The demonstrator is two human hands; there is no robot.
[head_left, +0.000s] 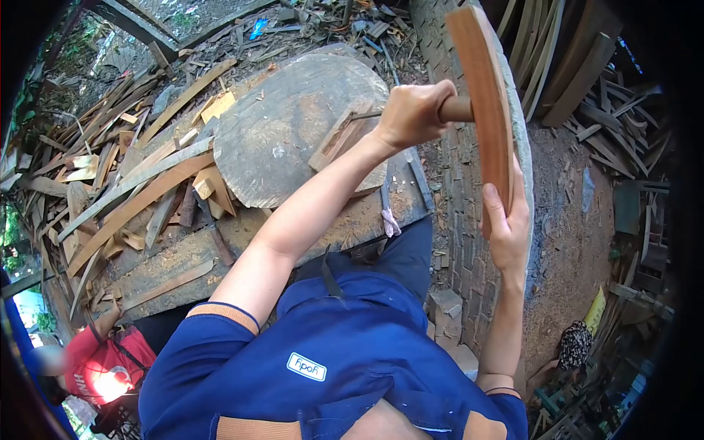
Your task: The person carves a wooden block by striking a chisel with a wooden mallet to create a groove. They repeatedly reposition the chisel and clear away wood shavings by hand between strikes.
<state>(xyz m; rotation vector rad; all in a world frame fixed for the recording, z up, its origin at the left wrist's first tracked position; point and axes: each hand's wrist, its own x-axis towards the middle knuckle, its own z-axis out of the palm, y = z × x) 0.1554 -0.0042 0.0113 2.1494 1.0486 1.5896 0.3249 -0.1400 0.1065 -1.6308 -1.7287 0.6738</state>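
Note:
My left hand [414,114] is closed around a chisel [458,109]; its wooden handle end juts out to the right. The chisel's thin metal shaft runs left to a small wooden block [323,156] with a hollowed recess, lying on a big round wood slab [271,139]. In my right hand [507,224] I grip the lower end of a long, slightly curved wooden bar [484,95]. The bar stands across the end of the chisel handle, overlapping it in this view.
A wooden bench [176,264] with sawdust runs below the slab, with a hammer [213,220] on it. Wood offcuts [110,183] pile up at left. A person in red [110,359] sits at lower left. Brick paving [469,271] lies to the right.

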